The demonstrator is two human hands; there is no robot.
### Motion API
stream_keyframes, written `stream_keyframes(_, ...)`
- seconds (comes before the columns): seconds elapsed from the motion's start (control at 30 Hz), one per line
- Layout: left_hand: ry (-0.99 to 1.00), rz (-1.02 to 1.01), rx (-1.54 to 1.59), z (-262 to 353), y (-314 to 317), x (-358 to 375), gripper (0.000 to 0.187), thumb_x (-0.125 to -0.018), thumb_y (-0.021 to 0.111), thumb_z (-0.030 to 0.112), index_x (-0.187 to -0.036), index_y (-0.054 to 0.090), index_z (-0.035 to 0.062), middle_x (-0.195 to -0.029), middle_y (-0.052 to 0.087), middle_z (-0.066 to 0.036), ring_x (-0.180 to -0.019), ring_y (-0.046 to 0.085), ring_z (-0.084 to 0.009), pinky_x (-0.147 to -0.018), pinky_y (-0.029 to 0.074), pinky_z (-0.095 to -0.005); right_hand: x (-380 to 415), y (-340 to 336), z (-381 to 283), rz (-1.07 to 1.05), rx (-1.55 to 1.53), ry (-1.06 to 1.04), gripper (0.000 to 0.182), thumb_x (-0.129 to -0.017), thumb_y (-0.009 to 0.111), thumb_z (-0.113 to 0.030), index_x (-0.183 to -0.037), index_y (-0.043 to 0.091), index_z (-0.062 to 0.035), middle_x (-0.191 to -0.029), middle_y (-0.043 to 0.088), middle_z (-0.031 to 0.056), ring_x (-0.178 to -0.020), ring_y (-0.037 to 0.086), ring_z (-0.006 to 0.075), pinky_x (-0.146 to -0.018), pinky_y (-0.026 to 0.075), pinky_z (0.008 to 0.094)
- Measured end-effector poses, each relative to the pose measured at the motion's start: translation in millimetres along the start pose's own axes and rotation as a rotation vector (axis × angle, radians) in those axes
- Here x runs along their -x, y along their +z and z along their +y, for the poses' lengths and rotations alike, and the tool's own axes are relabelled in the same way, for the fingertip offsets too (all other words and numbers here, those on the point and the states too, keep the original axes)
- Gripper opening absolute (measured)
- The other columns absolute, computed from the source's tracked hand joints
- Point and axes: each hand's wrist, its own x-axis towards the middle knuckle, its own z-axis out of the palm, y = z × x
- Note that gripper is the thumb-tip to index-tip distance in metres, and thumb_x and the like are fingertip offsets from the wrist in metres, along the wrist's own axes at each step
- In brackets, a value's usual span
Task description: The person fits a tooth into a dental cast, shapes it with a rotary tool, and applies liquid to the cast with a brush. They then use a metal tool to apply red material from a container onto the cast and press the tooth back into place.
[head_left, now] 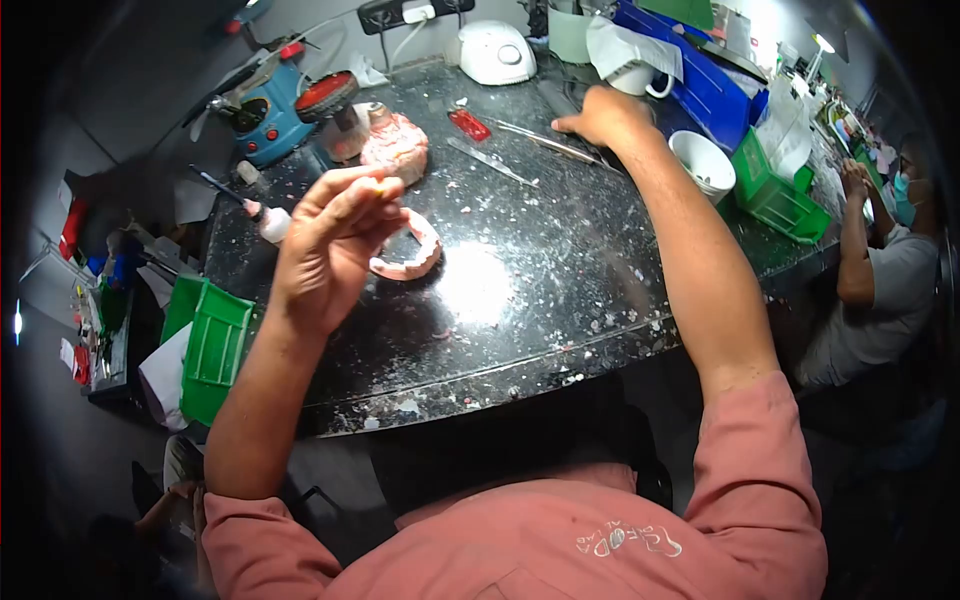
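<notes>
Raised over the left of the dark worktop (560,260), my left hand (335,240) has its thumb and fingers pinched together. A small pale bit shows at the fingertips, too small to name. Behind and below that hand lies a pink horseshoe-shaped dental piece (428,246). A lumpy pink and white plaster model (397,150) stands just beyond the fingertips. My right hand (615,118) reaches to the back of the worktop, thumb stretched out and apart from the fingers, which are partly hidden. Next to it lie slim metal hand tools (550,140) and a red translucent piece (468,124).
A blue machine (268,125) and a white device (497,53) stand at the back. White bowl (703,165), green tray (775,190) and blue bin (700,95) are at right. Another green tray (218,345) sits left. A masked co-worker (895,270) sits far right.
</notes>
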Motion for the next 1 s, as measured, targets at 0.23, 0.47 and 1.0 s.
stream_keyframes(0.23,-0.087,0.009,0.180,-25.2,8.4,-2.7,0.036,-0.092,0.067,0.019,-0.124,0.055,0.0065,-0.112,0.066,-0.008,-0.100,0.064,-0.0176,-0.104,0.048,-0.0412,1.5,20.4,6.2,-0.188,-1.575,0.009,0.037,-0.085,0.074,-0.040,-0.077,0.064,-0.0049,-0.058,0.047,-0.0053,-0.046,0.039,0.0055,-0.042,0.027,0.0220)
stream_keyframes(0.47,-0.045,0.080,0.270,-29.0,10.2,2.3,0.023,-0.094,0.065,0.014,-0.116,0.064,0.0052,-0.107,0.069,-0.010,-0.101,0.067,-0.0214,-0.098,0.054,-0.0377,84.3,0.7,-58.0,0.310,-1.501,-0.818,0.030,-0.086,0.072,-0.018,-0.106,0.060,0.0004,-0.084,0.063,0.0057,-0.070,0.060,0.0115,-0.066,0.049,0.0239)
stream_keyframes(1.0,0.048,0.082,0.150,-24.5,5.3,5.0,0.020,-0.090,0.069,0.009,-0.105,0.056,0.0067,-0.102,0.068,-0.014,-0.095,0.069,-0.0225,-0.091,0.057,-0.0405,131.9,20.8,-89.5,0.571,-1.344,-1.086,0.034,-0.073,0.068,0.011,-0.104,0.058,0.0025,-0.094,0.063,0.0140,-0.082,0.064,0.0195,-0.072,0.053,0.0309)
